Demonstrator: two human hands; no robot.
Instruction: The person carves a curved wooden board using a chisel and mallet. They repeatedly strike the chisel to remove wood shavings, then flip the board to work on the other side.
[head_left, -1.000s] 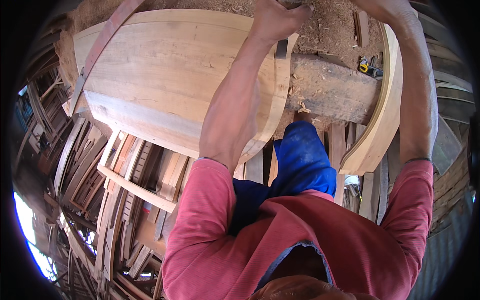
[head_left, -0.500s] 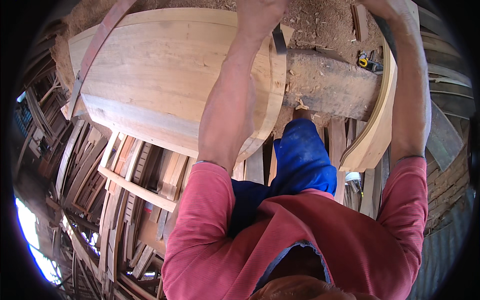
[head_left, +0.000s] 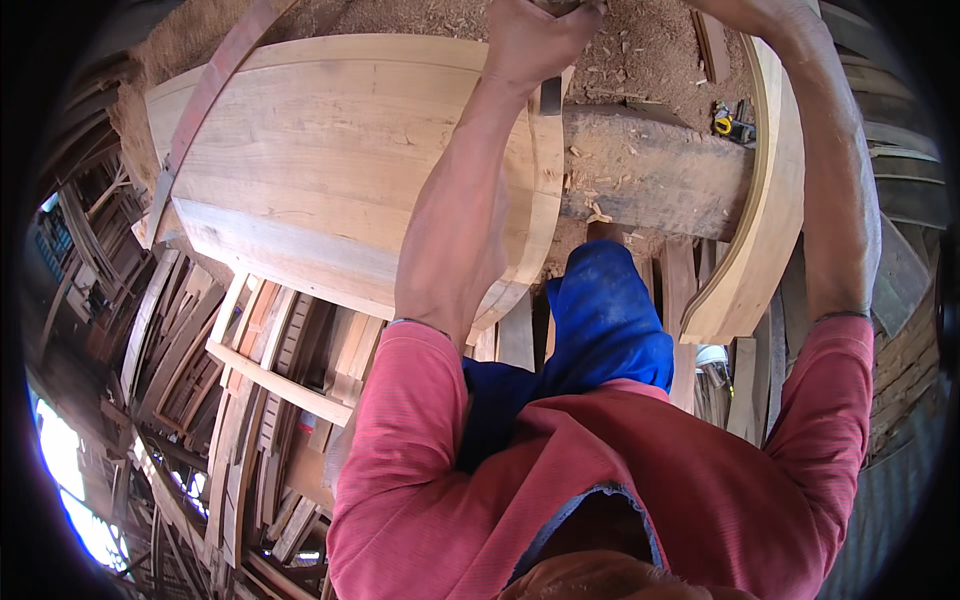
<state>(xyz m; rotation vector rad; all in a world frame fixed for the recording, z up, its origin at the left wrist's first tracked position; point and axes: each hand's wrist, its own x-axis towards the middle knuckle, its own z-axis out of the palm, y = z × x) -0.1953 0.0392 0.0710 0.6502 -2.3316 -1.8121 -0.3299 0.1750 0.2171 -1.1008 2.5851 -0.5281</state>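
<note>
My left hand (head_left: 540,42) is closed in a fist at the top of the view, above the right end of a large curved wooden panel (head_left: 330,150). It grips something dark that is mostly hidden by the fingers and the upper edge. Just below the fist, a short dark strip (head_left: 551,96) lies against the panel's end. Only part of my right hand (head_left: 745,10) shows at the upper edge; its fingers are cut off. My right forearm passes beside a curved, pale wooden piece (head_left: 760,230) standing at the right.
A weathered beam (head_left: 660,170) spans between panel and curved piece, with shavings on it. A yellow-and-black tool (head_left: 725,122) lies behind it. A reddish strap-like bar (head_left: 215,95) crosses the panel's left end. Stacked timber (head_left: 290,400) fills the lower left. Sawdust (head_left: 640,60) covers the ground.
My left fist has come slightly nearer and to the right, showing more of its grip. My right hand has shifted left while its elbow swung outward. The whole view has tilted a little.
</note>
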